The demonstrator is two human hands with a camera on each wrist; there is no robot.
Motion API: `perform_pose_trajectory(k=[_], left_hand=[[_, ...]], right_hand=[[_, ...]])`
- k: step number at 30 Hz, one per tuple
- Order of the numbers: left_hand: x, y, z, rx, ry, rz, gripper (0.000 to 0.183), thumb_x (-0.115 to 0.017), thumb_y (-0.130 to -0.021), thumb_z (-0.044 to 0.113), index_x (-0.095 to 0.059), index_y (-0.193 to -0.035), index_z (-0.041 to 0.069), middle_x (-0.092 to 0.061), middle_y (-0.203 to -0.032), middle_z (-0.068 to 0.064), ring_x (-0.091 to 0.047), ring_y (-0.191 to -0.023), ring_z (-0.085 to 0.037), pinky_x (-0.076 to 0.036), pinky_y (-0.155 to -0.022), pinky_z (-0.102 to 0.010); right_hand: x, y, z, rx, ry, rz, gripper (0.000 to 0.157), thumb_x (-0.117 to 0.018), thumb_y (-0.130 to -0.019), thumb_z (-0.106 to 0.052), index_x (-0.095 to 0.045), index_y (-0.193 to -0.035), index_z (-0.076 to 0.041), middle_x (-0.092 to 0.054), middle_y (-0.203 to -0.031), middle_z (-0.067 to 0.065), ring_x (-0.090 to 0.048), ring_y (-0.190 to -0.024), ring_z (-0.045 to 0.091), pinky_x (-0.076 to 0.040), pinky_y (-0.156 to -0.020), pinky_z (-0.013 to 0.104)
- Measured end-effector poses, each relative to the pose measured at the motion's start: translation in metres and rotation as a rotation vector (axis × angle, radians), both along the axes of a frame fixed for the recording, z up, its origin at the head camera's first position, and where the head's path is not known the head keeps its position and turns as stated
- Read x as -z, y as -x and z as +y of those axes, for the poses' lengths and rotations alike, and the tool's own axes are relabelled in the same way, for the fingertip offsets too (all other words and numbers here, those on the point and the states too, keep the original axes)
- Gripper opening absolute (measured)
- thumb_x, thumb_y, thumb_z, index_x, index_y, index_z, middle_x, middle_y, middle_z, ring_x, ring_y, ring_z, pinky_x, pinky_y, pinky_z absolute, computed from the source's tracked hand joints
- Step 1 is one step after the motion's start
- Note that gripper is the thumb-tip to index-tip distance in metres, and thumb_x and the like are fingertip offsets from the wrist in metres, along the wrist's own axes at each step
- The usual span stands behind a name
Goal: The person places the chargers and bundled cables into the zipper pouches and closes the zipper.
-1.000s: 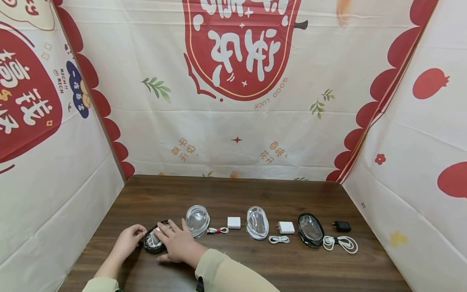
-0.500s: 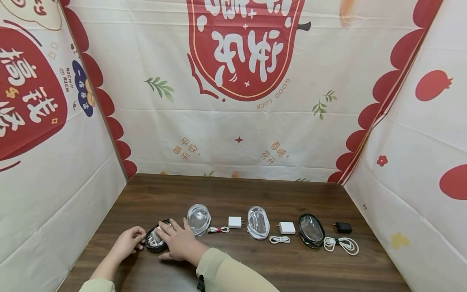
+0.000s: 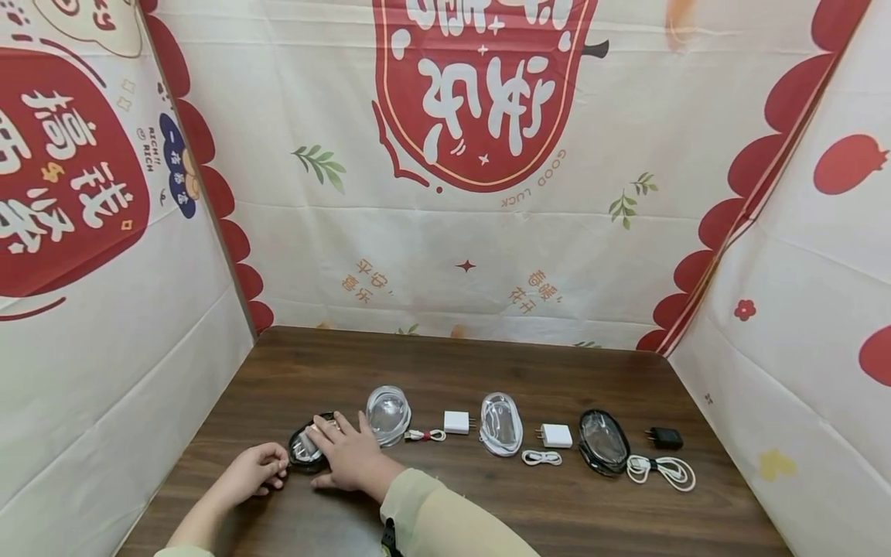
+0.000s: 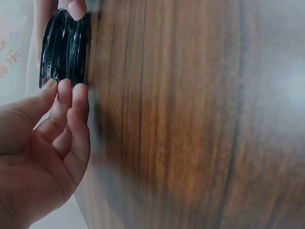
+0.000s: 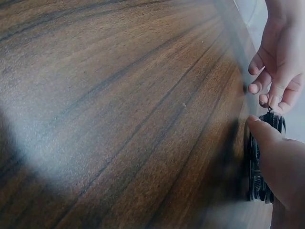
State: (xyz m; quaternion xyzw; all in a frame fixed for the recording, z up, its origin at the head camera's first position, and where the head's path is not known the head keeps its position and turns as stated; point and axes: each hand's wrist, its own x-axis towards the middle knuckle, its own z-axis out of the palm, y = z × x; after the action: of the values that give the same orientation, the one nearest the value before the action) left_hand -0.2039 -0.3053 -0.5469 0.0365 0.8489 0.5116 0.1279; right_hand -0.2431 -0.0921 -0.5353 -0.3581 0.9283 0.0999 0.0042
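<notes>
A small oval see-through pouch with black zipped edging (image 3: 301, 458) lies at the table's left, with pale contents showing through its top. My left hand (image 3: 252, 475) is at its left end; in the right wrist view, thumb and finger pinch the small zipper pull (image 5: 269, 109). Two lines of zipper teeth (image 4: 68, 52) run along the pouch's side in the left wrist view. My right hand (image 3: 356, 459) rests over the pouch, fingers spread and fairly straight on top, the thumb (image 5: 263, 130) against its near side. The right palm hides part of the pouch.
Rightward along the dark wooden table (image 3: 445, 510) lie a clear round pouch (image 3: 387, 416), another clear pouch (image 3: 500, 424) and a black-edged pouch (image 3: 603, 441). Beside them are white chargers (image 3: 456, 422), a black charger (image 3: 664, 439) and bundled white cables (image 3: 541, 458). Printed cloth walls enclose the table.
My left hand has come nearer round the pouch's left end. The right hand keeps its place on the pouch. The head view has shifted slightly, moving everything rightward in it.
</notes>
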Motion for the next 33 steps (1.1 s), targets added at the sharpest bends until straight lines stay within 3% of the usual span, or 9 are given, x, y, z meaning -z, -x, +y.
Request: perform_pose_trajectory(k=[3,6,11,17,20,26,33], left_hand=[[0.001,0.0,0.004,-0.039,0.018,0.0,0.009,-0.051,-0.097,0.0,-0.057,-0.091,0.001,-0.058,-0.079,-0.004,-0.062,-0.071,-0.02,-0.048,-0.054,-0.033],[0.001,0.001,0.011,-0.118,0.042,-0.015,0.009,-0.051,-0.097,0.0,-0.057,-0.09,0.002,-0.058,-0.078,-0.004,-0.062,-0.069,-0.019,-0.048,-0.053,-0.034],[0.001,0.006,0.019,-0.208,0.084,0.007,0.009,-0.052,-0.095,-0.002,-0.055,-0.088,0.002,-0.058,-0.074,-0.004,-0.06,-0.063,-0.017,-0.045,-0.051,-0.032],[0.003,0.015,0.015,-0.244,0.149,0.108,0.01,-0.053,-0.094,-0.004,-0.055,-0.086,0.001,-0.059,-0.071,-0.003,-0.058,-0.059,-0.016,-0.045,-0.047,-0.03],[0.003,0.019,0.013,-0.253,0.158,0.122,0.01,-0.053,-0.093,-0.005,-0.055,-0.086,0.001,-0.059,-0.07,-0.004,-0.057,-0.059,-0.016,-0.045,-0.047,-0.03],[0.005,0.027,0.011,-0.276,0.155,0.118,0.007,-0.052,-0.096,-0.002,-0.056,-0.09,-0.002,-0.058,-0.07,-0.005,-0.058,-0.059,-0.017,-0.047,-0.05,-0.031],[0.005,0.036,0.014,-0.314,0.152,0.147,0.005,-0.051,-0.096,-0.002,-0.055,-0.093,-0.004,-0.06,-0.073,-0.008,-0.059,-0.061,-0.019,-0.047,-0.054,-0.031]], right_hand=[[0.005,0.002,0.0,0.005,0.005,0.0,0.086,-0.043,-0.083,-0.079,-0.016,-0.155,-0.039,-0.012,-0.16,-0.017,-0.019,-0.145,0.014,-0.022,-0.113,0.048],[0.009,0.005,0.001,0.018,0.006,-0.013,0.086,-0.042,-0.083,-0.079,-0.015,-0.155,-0.039,-0.01,-0.16,-0.018,-0.017,-0.145,0.014,-0.02,-0.114,0.048],[0.0,0.003,0.003,0.052,-0.012,-0.07,0.083,-0.041,-0.085,-0.078,-0.018,-0.155,-0.038,-0.011,-0.16,-0.016,-0.015,-0.146,0.015,-0.017,-0.114,0.05],[-0.007,0.001,0.008,0.0,0.077,-0.003,0.073,-0.049,-0.087,-0.071,-0.042,-0.146,-0.03,-0.036,-0.151,-0.006,-0.026,-0.143,0.019,-0.022,-0.113,0.05],[-0.007,0.002,0.009,-0.057,0.116,0.025,0.066,-0.05,-0.088,-0.07,-0.047,-0.142,-0.032,-0.038,-0.149,-0.006,-0.028,-0.142,0.018,-0.023,-0.113,0.051],[-0.005,0.007,0.007,-0.151,0.04,-0.028,0.071,-0.041,-0.089,-0.074,-0.031,-0.15,-0.041,-0.012,-0.16,-0.014,-0.014,-0.146,0.016,-0.017,-0.114,0.053],[0.0,0.008,0.003,-0.131,-0.022,-0.036,0.078,-0.035,-0.087,-0.078,-0.017,-0.154,-0.042,-0.005,-0.161,-0.014,-0.011,-0.147,0.014,-0.019,-0.114,0.052]])
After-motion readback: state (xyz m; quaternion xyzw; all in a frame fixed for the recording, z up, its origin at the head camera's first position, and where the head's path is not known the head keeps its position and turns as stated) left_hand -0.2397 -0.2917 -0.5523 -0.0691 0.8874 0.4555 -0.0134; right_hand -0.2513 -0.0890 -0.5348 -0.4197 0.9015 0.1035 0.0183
